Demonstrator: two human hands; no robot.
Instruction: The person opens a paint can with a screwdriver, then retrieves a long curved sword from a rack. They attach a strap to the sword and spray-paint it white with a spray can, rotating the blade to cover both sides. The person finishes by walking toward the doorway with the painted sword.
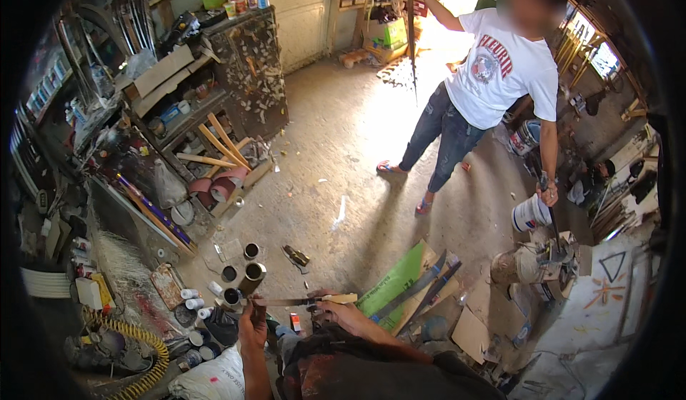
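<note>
A knife [289, 302] with a thin dark blade and a pale wooden handle lies level across the front of my body. My right hand [341, 316] is closed around it where the blade meets the handle, and the handle's end sticks out to the right. My left hand [252, 327] pinches the blade's far end between its fingertips. Just beyond my left hand stand several open cans, one of them a tall can [251, 278]. To the right of my right hand, two dark curved blades [429, 289] lie on a green printed board [391, 286].
A person [493, 64] in a white shirt stands ahead to the right, holding a long blade [412, 36] upright and a dark tool lower down. White buckets [532, 213] stand beside them. A cluttered workbench [186, 107] fills the left side. A yellow coiled hose [153, 350] lies near left.
</note>
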